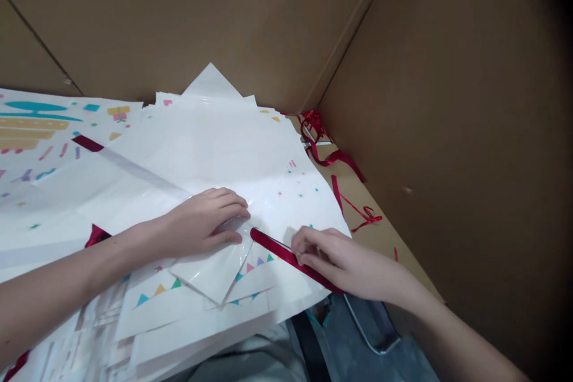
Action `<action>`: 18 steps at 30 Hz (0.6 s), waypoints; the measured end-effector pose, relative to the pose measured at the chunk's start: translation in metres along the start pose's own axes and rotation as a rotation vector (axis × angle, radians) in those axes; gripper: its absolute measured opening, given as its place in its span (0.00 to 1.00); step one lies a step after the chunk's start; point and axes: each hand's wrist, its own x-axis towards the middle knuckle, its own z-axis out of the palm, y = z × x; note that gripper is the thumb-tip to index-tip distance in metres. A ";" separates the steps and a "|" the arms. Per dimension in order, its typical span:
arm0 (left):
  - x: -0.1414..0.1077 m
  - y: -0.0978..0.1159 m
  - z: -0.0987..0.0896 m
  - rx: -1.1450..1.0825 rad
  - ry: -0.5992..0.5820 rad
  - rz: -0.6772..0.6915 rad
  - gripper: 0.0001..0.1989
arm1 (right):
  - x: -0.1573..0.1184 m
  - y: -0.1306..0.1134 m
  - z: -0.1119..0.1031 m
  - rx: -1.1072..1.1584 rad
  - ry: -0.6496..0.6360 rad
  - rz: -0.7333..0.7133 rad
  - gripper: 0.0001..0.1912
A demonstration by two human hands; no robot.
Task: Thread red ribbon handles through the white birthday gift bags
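Observation:
My left hand lies with its fingers slightly apart on a white sheet with a clear, shiny film, above the printed paper stack. To its right, my right hand pinches a thin dark item, too small to make out, beside a dark red ribbon. That ribbon runs from near the left fingertips down under the right hand. A pale strip with a dark red end slants from the upper left toward my left hand.
Tangled red ribbon and a small red bow lie on the brown surface to the right. Cardboard walls rise behind and at the right. Paper edges pile up at the lower left. A metal-rimmed object shows below the right hand.

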 end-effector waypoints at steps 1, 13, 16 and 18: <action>0.000 0.000 0.000 -0.004 -0.005 0.002 0.16 | -0.006 0.003 -0.003 0.027 -0.019 -0.025 0.08; 0.008 0.013 0.007 -0.077 0.075 0.016 0.19 | 0.035 0.007 0.016 -0.194 0.219 -0.165 0.09; -0.001 0.013 -0.009 -0.081 0.276 -0.070 0.12 | 0.041 0.003 0.018 -0.212 0.198 -0.234 0.05; -0.022 -0.005 -0.035 0.010 0.366 -0.232 0.12 | 0.038 0.004 0.022 -0.156 0.197 -0.230 0.06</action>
